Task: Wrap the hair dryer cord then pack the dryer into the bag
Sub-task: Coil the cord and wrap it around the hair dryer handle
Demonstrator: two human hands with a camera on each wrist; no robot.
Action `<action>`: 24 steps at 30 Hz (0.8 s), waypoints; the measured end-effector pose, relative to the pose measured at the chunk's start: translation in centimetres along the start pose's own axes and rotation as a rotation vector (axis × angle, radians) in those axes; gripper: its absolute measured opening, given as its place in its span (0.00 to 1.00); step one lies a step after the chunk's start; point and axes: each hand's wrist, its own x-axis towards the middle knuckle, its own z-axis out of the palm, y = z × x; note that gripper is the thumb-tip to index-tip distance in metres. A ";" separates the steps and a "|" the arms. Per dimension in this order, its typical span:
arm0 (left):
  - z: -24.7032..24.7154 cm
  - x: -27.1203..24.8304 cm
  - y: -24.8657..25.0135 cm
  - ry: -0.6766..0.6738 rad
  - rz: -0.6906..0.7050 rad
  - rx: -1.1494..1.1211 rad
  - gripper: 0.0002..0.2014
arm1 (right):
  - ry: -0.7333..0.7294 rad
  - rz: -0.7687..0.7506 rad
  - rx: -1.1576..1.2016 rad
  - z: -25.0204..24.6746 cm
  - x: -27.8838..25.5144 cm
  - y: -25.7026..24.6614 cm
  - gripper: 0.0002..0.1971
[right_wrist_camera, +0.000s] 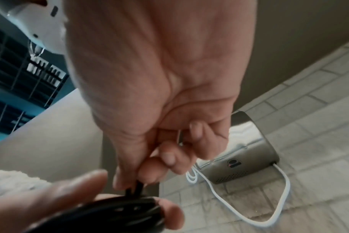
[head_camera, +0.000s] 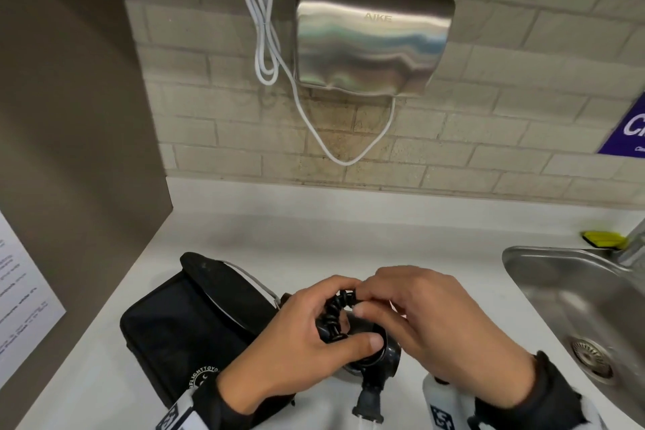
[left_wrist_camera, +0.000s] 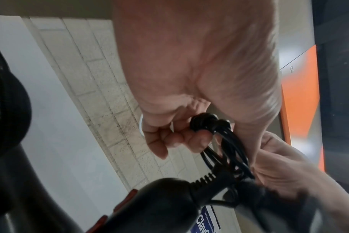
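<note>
Black hair dryer (head_camera: 377, 353) held just above the white table (head_camera: 314, 230), near its front edge, body between the two hands, plug end (head_camera: 366, 401) hanging down toward the camera. Black cord (head_camera: 336, 311) bunched in several loops over the dryer's body; in the left wrist view (left_wrist_camera: 229, 151), the loops run from the ribbed strain relief up into the fingers. Left hand (head_camera: 296, 335) wrapped around dryer and cord bundle together, grip curled tight, thumb (head_camera: 363, 342) pressed across the dryer's rim. Right hand (head_camera: 429, 311) closing in from the right, grip pinching a strand of the cord between thumb and fingertips at the top of the bundle; same pinch seen in the right wrist view (right_wrist_camera: 159, 141), other fingers folded in.

Black bag (head_camera: 195, 321) lying on the table just left of the hands, flap raised, touching or nearly touching the left hand; cannot tell which. Steel sink (head_camera: 576, 307) at the right, a yellow sponge (head_camera: 602, 238) at its far corner. On the tiled wall (head_camera: 488, 136) behind, a steel hand dryer (head_camera: 373, 35) with a white cable (head_camera: 261, 28) looped beside it.
</note>
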 end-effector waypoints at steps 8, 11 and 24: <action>0.2 -0.2 -0.4 -0.039 -0.060 -0.022 0.15 | -0.043 -0.039 -0.051 1.1 0.1 0.3 0.12; 0.3 -0.2 -0.3 -0.040 -0.044 0.030 0.13 | 0.061 -0.019 0.030 1.4 -0.1 0.4 0.11; 0.4 0.0 -0.6 0.087 0.075 0.135 0.06 | 0.226 -0.034 0.222 3.0 -0.2 1.0 0.09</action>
